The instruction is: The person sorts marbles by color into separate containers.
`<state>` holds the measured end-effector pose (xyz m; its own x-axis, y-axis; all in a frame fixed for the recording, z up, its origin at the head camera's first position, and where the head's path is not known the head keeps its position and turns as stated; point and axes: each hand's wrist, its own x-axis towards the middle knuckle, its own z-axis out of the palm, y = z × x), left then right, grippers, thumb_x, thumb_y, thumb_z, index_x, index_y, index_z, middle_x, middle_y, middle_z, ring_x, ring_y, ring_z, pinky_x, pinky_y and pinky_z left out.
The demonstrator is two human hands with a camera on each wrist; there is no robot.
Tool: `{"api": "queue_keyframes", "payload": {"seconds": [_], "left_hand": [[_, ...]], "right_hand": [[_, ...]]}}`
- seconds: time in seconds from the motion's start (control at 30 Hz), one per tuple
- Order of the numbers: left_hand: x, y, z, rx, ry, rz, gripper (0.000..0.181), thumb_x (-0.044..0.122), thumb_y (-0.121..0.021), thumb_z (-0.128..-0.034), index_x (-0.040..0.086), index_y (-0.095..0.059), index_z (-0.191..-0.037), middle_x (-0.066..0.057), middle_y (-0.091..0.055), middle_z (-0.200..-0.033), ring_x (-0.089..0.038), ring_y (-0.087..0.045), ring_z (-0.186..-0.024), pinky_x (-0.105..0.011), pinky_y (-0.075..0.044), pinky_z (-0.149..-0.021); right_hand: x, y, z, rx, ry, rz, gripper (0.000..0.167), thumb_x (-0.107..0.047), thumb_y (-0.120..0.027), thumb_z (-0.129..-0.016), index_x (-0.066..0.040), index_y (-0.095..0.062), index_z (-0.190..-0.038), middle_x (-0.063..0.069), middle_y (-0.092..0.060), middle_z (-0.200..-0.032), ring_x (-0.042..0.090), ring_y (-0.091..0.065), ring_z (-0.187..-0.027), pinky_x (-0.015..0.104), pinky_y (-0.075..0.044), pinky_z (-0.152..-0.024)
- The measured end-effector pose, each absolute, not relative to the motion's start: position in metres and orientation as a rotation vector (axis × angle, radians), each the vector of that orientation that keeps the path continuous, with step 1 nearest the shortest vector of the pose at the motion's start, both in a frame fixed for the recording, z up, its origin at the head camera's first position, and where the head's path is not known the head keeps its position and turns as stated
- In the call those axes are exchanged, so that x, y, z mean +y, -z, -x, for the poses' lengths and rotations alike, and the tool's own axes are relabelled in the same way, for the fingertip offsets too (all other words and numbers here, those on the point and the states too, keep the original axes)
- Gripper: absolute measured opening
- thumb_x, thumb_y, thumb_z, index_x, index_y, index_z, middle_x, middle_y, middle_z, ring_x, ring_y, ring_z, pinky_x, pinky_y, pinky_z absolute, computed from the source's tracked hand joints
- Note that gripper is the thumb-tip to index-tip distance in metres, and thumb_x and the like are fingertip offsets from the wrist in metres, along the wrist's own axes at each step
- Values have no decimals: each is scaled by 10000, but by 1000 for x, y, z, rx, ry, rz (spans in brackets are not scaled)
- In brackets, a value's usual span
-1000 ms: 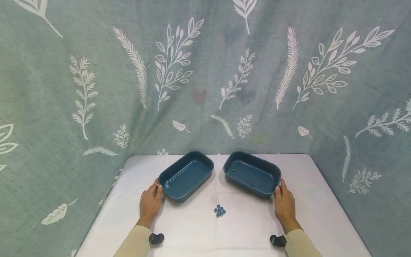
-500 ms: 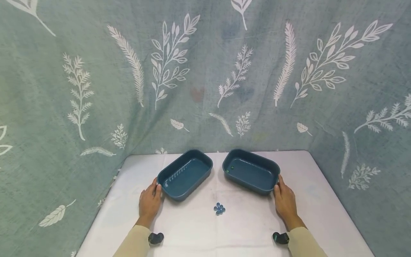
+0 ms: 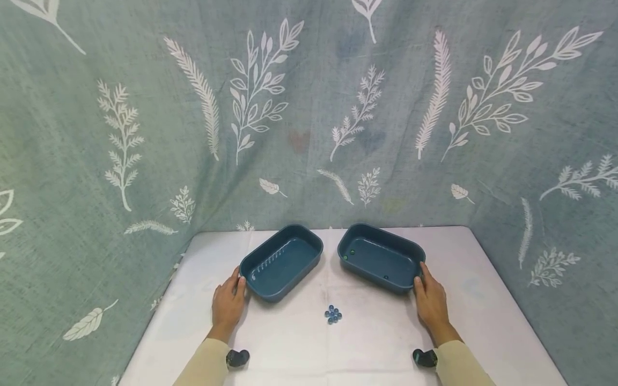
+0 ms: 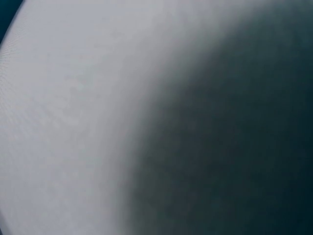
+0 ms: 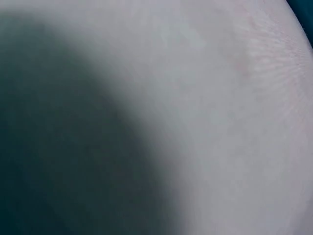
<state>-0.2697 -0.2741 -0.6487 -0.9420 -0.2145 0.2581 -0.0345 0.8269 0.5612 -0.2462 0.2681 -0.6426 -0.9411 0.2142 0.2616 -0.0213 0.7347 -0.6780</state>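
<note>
Two dark teal rectangular trays with rounded corners lie angled on the white table in the head view. My left hand point(image 3: 228, 303) holds the near left corner of the left tray point(image 3: 285, 287), thumb in front and fingers along its outer side. My right hand point(image 3: 431, 303) holds the near right corner of the right tray point(image 3: 369, 273) in the same way. Two green marbles point(image 3: 348, 254) and a dark bluish one point(image 3: 385, 277) sit in the right tray. I see no marbles in the left tray. Between the hands, a cluster of blue marbles point(image 3: 332, 314) rests on the cloth.
White cloth covers the table point(image 3: 367, 343). A grey-green curtain point(image 3: 309, 128) with white leaf prints surrounds it at the back and sides. Dark wrist cameras point(image 3: 237, 358) jut inward from both sleeves. Both wrist views are mostly blurred dark shapes over white cloth.
The head view shifts slightly. Both hands stay at the tray corners, and the trays and blue marbles keep their places. The dark marble in the right tray drops from sight, then shows again.
</note>
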Motion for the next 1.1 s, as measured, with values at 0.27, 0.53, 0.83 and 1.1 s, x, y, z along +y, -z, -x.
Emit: {"api": "queue_keyframes", "payload": {"seconds": [0.27, 0.53, 0.83, 1.1], "left_hand": [[-273, 644, 268, -2656, 824, -151, 575, 481, -309, -1049, 148, -362, -1514, -179, -482, -1429, -372, -404, -1331, -542, -135, -1155], [-270, 643, 273, -2644, 851, -147, 575, 486, -308, -1047, 160, -357, -1518, -162, -481, -1436, -363, -401, -1337, -541, -132, -1156], [-272, 630, 285, -2663, 1193, -186, 628, 576, -271, -1018, 318, -125, -1571, -205, -533, -1368, -430, -401, -1321, -572, -202, -1133], [-253, 598, 222, -2710, 1478, -360, 661, 538, -398, -1009, 328, -117, -1569, -161, -581, -1326, -375, -534, -1220, -639, -312, -1048]], "right_hand": [[271, 639, 244, -2583, -1054, 132, 550, -383, -327, -1065, -107, -283, -1538, 228, -297, -1534, 448, -265, -1388, 590, -201, -1120], [276, 635, 250, -2607, -1071, 195, 587, -411, -261, -1065, -121, -166, -1567, 211, -280, -1547, 442, -269, -1387, 571, -204, -1126], [276, 638, 248, -2627, -1001, 262, 581, -393, -243, -1068, -120, -137, -1570, 219, -327, -1520, 466, -329, -1341, 576, -225, -1111], [270, 644, 243, -2687, -993, 260, 600, -449, -205, -1059, -172, -91, -1579, 203, -317, -1532, 447, -312, -1355, 580, -226, -1109]]}}
